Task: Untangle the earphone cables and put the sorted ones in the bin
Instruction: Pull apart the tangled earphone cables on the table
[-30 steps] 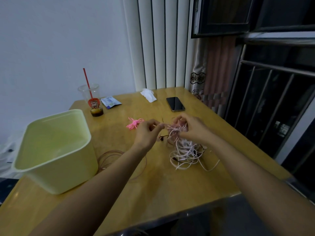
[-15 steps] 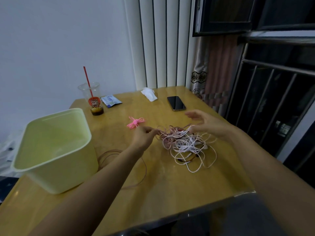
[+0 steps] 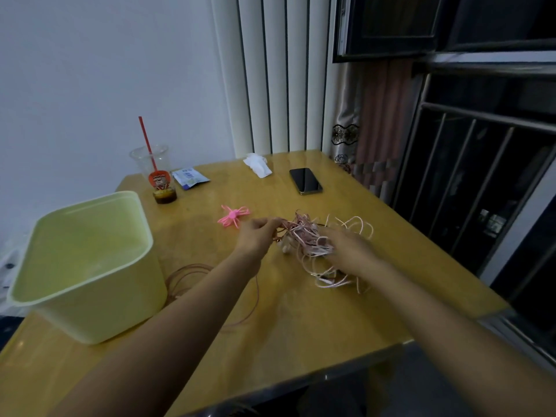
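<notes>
Pink-white earphone cables [image 3: 304,236] | tangled heap, loops splaying | on wooden table [image 3: 301,320]

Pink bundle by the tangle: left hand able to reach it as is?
Probably yes. The pink bundle lies on bare table just beyond the left hand, nothing between them. The hand is pinching a strand of the tangle, so it would need to let go first.
</notes>
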Tool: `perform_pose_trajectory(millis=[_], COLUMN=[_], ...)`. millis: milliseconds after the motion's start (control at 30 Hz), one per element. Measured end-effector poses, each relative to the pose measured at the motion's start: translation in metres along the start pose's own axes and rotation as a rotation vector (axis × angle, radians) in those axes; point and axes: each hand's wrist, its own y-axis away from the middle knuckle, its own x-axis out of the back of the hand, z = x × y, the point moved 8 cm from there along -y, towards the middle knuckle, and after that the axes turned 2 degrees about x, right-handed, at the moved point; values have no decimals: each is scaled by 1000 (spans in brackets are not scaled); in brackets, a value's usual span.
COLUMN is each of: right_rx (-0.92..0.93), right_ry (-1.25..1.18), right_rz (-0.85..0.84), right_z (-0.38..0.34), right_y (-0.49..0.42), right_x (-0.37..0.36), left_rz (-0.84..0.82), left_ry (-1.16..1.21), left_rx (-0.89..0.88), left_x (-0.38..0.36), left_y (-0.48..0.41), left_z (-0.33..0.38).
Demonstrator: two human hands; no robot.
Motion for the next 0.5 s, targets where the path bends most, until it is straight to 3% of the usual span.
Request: perform_pose_trajectory(millis=[100,167,200,233,267,367,433,500], right_rx=[-83,66,109,116,95,38,70,88], right_ry=[-31,-22,31,122,187,90,-83,-81], right_rz=[307,597,662,644,504,-105,-97,70], right_z=[31,35,35,35,38,45,36,21], right_y=[-12,-16,-18,-23,-31,-30,-21,-19], right_x=[49,88,97,97,86,33,42,70], left_rz=[63,58,53,53,50,-4,-17,-14], left_ry=[-43,-60,-75,-88,-97,-144,-175,-216], left_rx=[-61,-77,-82,-74,-56,-19,-43,-31], left_x=[12,13,11,9,7,1,1,2], left_y=[-5,-9,-9,-10,-12,-10,-10,-12], left_z=[6,8,9,8,4,-7,-12,-14])
